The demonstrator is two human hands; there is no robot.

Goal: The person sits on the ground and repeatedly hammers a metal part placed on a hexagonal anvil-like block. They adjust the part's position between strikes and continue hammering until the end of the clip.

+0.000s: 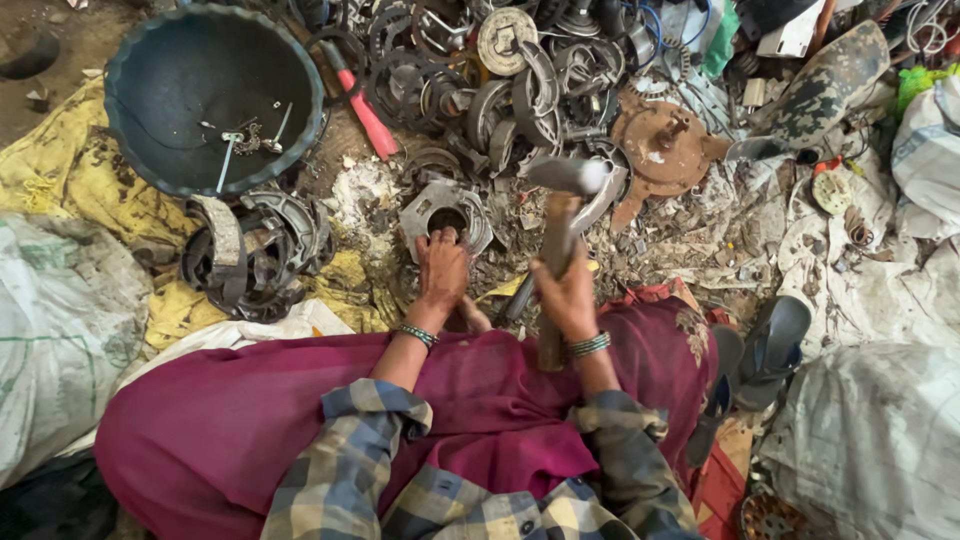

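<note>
- The left hand (441,268) lies palm down on a grey metal plate with a round hole (445,215), its fingers (447,240) pressed over the near rim of the hole, holding the plate flat on the ground.
- The right hand (566,296) is clenched round the wooden handle of a hammer (561,215), whose steel head is lifted above and just right of the plate, not touching it.
- The plate sits on a patch of ground (350,195) littered with pale chips and scraps, right in front of the person's magenta skirt (480,390).
- Far side: a dense heap of curved brake-shoe-like metal parts (480,80) closes off the room beyond the plate; a rusty round disc (665,145) lies just right of the hammer head.
- Left: a large dark bowl (140,110) with a few small bits inside, and nearer, a cluster of ring-shaped parts (255,255) on yellow sheeting (70,175).
- A red-handled tool (365,110) lies between bowl and heap.
- Right: white sacks (870,440) and dark sandals (770,345) crowd the edge.
- Free room is narrow: only the small littered patch around the plate, between the ring cluster and the disc.
</note>
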